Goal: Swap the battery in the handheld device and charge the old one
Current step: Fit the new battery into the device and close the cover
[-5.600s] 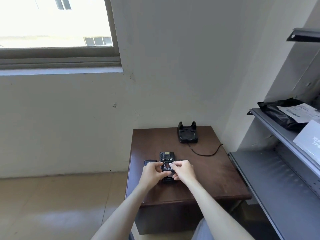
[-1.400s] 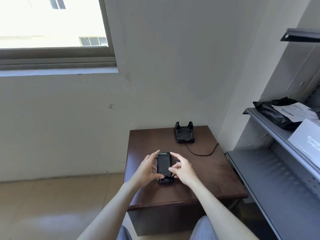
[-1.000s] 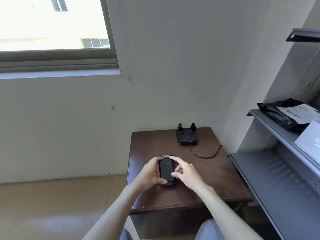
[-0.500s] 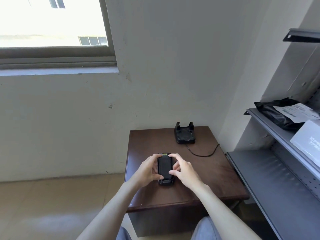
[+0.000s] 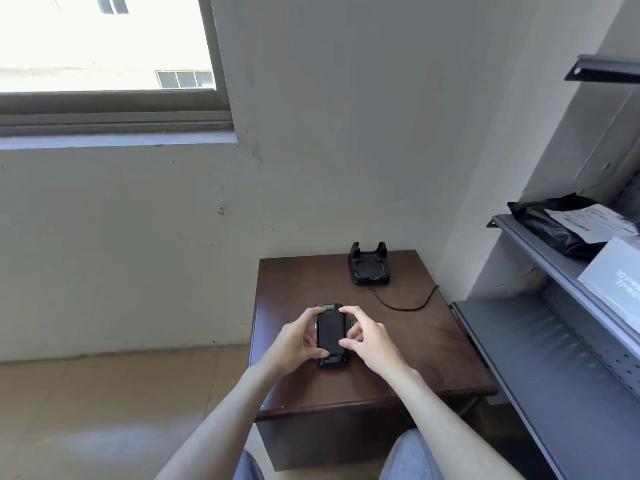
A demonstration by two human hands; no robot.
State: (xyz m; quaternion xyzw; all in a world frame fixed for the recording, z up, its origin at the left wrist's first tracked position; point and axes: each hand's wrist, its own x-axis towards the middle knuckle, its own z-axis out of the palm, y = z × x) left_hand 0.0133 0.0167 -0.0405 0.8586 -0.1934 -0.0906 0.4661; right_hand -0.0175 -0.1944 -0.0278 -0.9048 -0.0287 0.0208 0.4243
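Brown table [image 5: 408, 348] in the wall corner, handheld device [image 5: 330, 336] mid-table, both hands on it.
Device lies back-up. Left hand [image 5: 294, 341] is curled round its left edge, thumb on the near end. Right hand [image 5: 372, 341] pinches it, forefinger at the far corner and thumb on the right edge. Charging cradle [image 5: 369, 266] sits at the far edge, well apart, cable [image 5: 405, 306] looping right. Grey rack [image 5: 554, 358] on the right: upper shelf holds a black bag [image 5: 547, 226] with a paper label, white box [image 5: 616, 282] nearer.

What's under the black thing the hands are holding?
The brown table is under the device, which the left hand and right hand hold. Its underside and the wood right beneath are covered.
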